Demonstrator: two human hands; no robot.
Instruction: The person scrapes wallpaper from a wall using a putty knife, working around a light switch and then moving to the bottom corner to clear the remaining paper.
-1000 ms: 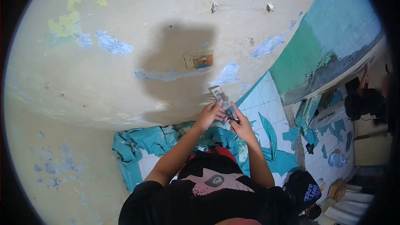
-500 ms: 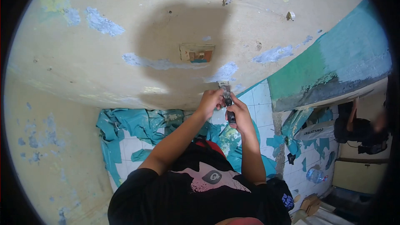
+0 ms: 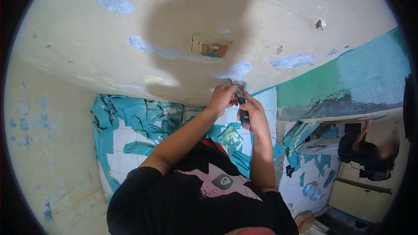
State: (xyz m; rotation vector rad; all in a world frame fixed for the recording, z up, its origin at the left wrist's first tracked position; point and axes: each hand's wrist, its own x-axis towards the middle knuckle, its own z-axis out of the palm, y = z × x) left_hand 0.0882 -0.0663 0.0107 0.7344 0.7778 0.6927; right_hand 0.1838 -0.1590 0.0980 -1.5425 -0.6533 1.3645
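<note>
My right hand (image 3: pixel 256 115) is wrapped round the black handle of a paint scraper (image 3: pixel 244 116), which points up toward the wall. Curled fingers of my left hand (image 3: pixel 223 99) press at the scraper's blade; their tips are partly hidden. The worn metal blade (image 3: pixel 238 88) lies close to or on the beige wall (image 3: pixel 183 89), just below a pale blue patch (image 3: pixel 239 70). Above and to the left of the hands, a switch plate (image 3: pixel 212 47) sits in the wall.
Crumpled teal sheeting (image 3: pixel 143 115) covers part of the white tiled floor (image 3: pixel 126 141). On the right are a person in dark clothing (image 3: pixel 368 154), a white sack (image 3: pixel 319 146) and a clear water bottle (image 3: pixel 312 192). Small fittings (image 3: pixel 321 24) stick out of the wall.
The head view has turned slightly, so the wall marks, floor and background have shifted. Both hands keep their hold on the scraper, which appears slightly higher in view.
</note>
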